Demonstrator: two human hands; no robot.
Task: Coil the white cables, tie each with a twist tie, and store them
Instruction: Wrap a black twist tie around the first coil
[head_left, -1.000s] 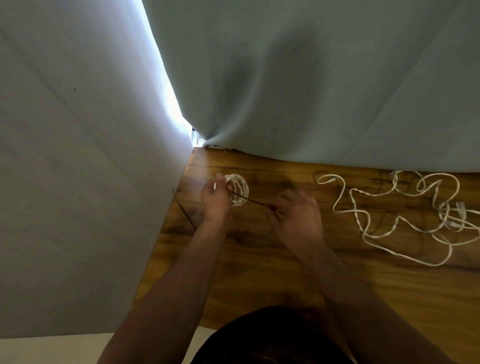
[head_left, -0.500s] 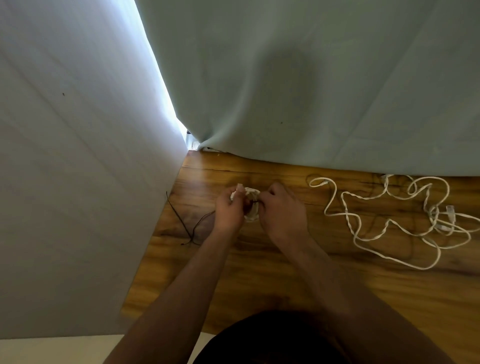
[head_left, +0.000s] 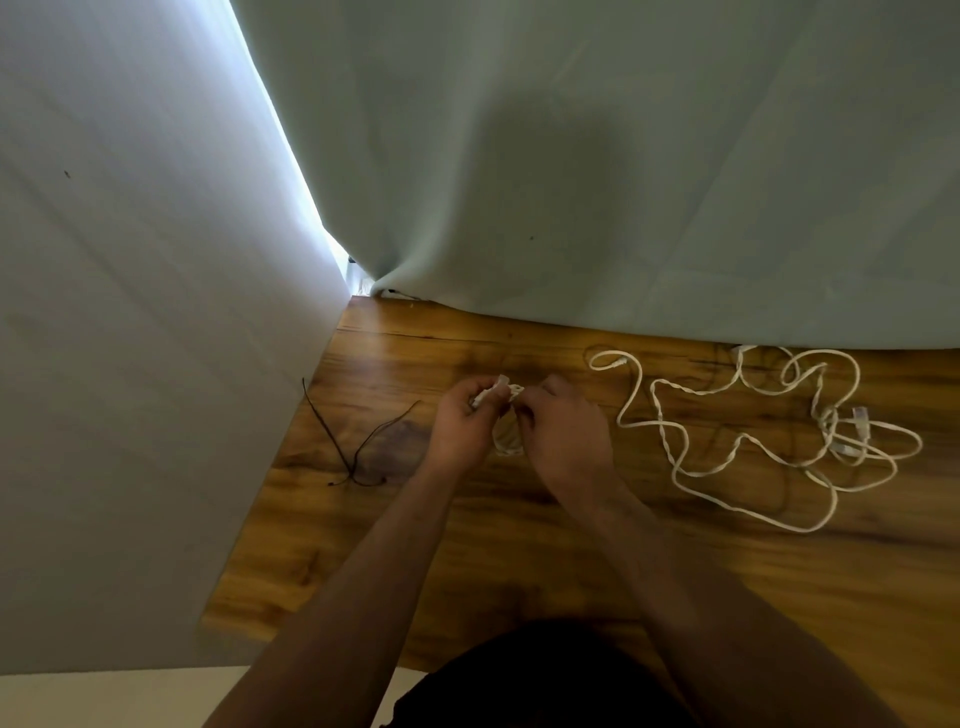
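Head view, mid-frame: the left grip (head_left: 460, 426) and right grip (head_left: 563, 436) are both curled tight on the small coiled cable (head_left: 506, 441) between them, while the loose cable (head_left: 746, 438) sprawls on the surface (head_left: 519, 545) further right, nearer the right grip.
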